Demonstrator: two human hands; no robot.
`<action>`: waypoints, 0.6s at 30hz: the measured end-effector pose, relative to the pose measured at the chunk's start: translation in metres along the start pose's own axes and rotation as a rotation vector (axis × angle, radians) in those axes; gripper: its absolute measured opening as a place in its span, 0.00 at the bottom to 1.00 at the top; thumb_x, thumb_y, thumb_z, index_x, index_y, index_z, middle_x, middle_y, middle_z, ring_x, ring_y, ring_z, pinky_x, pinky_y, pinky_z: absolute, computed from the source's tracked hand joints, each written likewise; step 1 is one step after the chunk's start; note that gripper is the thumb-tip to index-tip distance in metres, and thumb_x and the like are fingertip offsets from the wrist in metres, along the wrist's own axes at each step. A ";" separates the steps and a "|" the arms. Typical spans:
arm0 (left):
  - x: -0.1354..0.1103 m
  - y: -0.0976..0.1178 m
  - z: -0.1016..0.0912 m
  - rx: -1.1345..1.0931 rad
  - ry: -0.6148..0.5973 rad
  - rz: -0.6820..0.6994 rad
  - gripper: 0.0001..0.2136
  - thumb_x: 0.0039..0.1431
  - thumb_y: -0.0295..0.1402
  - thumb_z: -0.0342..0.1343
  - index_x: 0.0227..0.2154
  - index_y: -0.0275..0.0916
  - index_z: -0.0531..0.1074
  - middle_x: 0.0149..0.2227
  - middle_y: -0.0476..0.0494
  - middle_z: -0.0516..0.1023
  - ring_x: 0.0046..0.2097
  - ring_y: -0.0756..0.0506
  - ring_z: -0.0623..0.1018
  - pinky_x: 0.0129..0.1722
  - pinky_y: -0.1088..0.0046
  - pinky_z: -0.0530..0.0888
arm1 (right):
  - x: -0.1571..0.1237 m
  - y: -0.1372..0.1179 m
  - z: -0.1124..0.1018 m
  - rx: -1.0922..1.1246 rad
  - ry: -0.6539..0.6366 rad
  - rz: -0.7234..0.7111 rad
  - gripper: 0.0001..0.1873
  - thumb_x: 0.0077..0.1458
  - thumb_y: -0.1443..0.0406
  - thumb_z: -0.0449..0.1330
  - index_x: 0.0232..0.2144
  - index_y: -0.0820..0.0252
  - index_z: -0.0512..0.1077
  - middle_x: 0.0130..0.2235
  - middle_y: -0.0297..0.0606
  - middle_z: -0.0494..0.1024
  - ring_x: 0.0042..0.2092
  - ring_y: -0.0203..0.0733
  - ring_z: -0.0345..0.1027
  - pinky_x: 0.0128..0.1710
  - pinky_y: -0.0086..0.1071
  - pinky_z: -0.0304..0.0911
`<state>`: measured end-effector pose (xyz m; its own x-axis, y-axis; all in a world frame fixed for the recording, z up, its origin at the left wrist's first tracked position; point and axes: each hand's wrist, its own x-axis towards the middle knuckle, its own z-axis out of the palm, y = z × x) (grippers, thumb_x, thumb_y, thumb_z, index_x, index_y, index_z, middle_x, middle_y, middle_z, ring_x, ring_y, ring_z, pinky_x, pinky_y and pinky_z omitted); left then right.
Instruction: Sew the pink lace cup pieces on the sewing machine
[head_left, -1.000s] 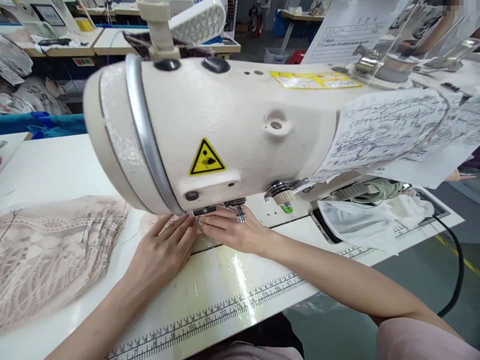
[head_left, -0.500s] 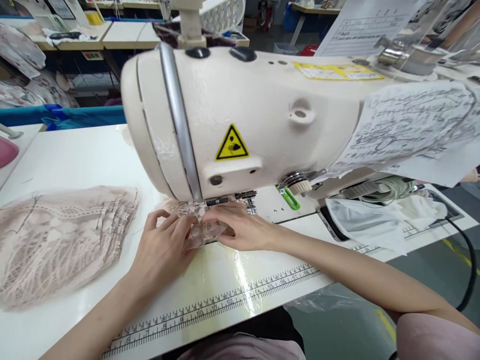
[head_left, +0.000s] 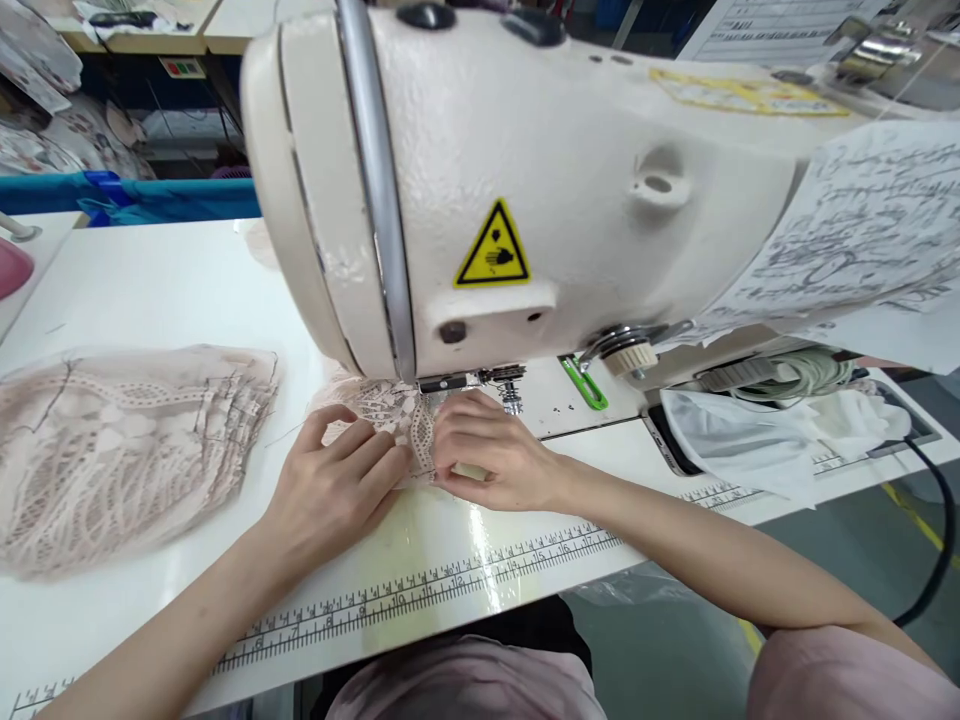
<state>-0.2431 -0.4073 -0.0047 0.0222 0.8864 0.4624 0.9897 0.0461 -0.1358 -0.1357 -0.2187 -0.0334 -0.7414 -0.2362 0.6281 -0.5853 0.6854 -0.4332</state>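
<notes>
A cream sewing machine (head_left: 570, 170) fills the upper view. Under its head, by the presser foot (head_left: 510, 385), lies a small piece of pale pink lace (head_left: 390, 415). My left hand (head_left: 337, 490) rests on the lace from the left, fingers lying fairly flat and pressing it down. My right hand (head_left: 487, 450) is on the right side of the lace, fingers curled and pinching its edge. The two hands nearly touch over the fabric.
A pile of pink lace pieces (head_left: 112, 450) lies on the white table (head_left: 150, 290) at the left. A ruler strip (head_left: 420, 590) runs along the table's front edge. White cloth (head_left: 735, 440) and a black cable (head_left: 937, 540) sit at the right. Printed paper (head_left: 862, 240) hangs off the machine.
The lace piece has come out from under the machine head toward me, and both hands have shifted with it. The camera has moved closer and lower.
</notes>
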 end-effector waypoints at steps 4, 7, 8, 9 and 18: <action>0.000 0.000 -0.001 0.030 0.058 0.130 0.08 0.60 0.24 0.54 0.27 0.40 0.68 0.28 0.53 0.77 0.31 0.50 0.73 0.43 0.66 0.68 | -0.001 -0.002 -0.004 -0.049 -0.002 -0.040 0.10 0.59 0.73 0.54 0.27 0.58 0.65 0.28 0.29 0.73 0.36 0.34 0.66 0.43 0.32 0.66; 0.000 0.001 -0.002 0.045 0.087 0.171 0.09 0.58 0.22 0.57 0.25 0.39 0.68 0.25 0.54 0.75 0.30 0.50 0.72 0.42 0.66 0.69 | -0.004 -0.004 -0.005 -0.079 -0.015 -0.027 0.05 0.60 0.70 0.54 0.31 0.59 0.67 0.28 0.29 0.73 0.36 0.35 0.66 0.49 0.36 0.65; 0.000 0.001 -0.003 0.045 0.090 0.184 0.09 0.58 0.22 0.58 0.25 0.39 0.68 0.25 0.53 0.75 0.30 0.50 0.72 0.41 0.67 0.69 | -0.005 -0.005 -0.006 -0.106 -0.025 -0.010 0.03 0.61 0.67 0.55 0.35 0.59 0.69 0.30 0.30 0.74 0.37 0.36 0.67 0.50 0.38 0.65; 0.001 0.001 -0.004 0.046 0.091 0.191 0.08 0.57 0.23 0.58 0.25 0.39 0.68 0.24 0.53 0.75 0.29 0.50 0.71 0.40 0.67 0.69 | -0.006 -0.005 -0.006 -0.139 -0.037 0.001 0.06 0.62 0.63 0.57 0.39 0.59 0.70 0.32 0.32 0.75 0.40 0.37 0.68 0.50 0.39 0.65; 0.000 0.003 -0.006 0.045 0.085 0.225 0.08 0.58 0.21 0.57 0.25 0.38 0.69 0.27 0.51 0.76 0.31 0.49 0.73 0.37 0.67 0.69 | -0.005 -0.004 -0.006 -0.262 0.027 -0.173 0.04 0.60 0.67 0.61 0.31 0.58 0.73 0.38 0.31 0.79 0.47 0.34 0.71 0.52 0.34 0.68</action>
<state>-0.2395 -0.4098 0.0008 0.2547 0.8349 0.4879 0.9513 -0.1258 -0.2814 -0.1276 -0.2155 -0.0310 -0.6270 -0.3487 0.6966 -0.5949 0.7916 -0.1391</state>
